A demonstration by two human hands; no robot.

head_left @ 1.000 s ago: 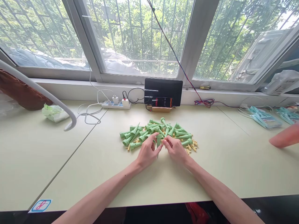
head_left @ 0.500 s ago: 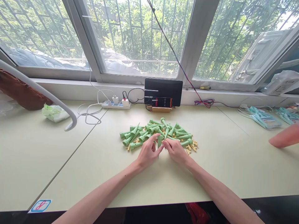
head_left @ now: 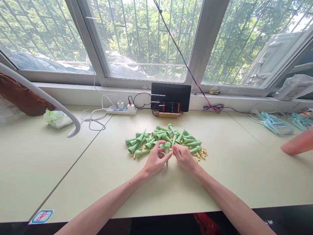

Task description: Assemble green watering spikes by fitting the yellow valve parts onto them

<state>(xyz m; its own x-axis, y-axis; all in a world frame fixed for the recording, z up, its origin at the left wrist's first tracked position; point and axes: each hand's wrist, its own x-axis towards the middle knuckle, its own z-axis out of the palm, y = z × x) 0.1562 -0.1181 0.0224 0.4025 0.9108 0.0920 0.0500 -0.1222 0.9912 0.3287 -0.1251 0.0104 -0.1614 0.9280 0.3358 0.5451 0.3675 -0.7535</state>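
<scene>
Far left on the counter: brown bag, then a green-and-white packet; right of it, far side, a white power strip. Middle: heap of green spikes. At its near edge, left hand grips one green spike between thumb and fingers, cap up, point down. Tablet with phone in front stands beyond the heap. Right hand, just beside the held spike, has fingertips pinched on what looks like a yellow piece, mostly hidden. Loose yellow bits lie at the heap's right end. Far right: turquoise packs. Step in hand, likely: joining yellow piece to spike. Next move probably calls for steadying the spike, lining the piece up, pressing it in.
</scene>
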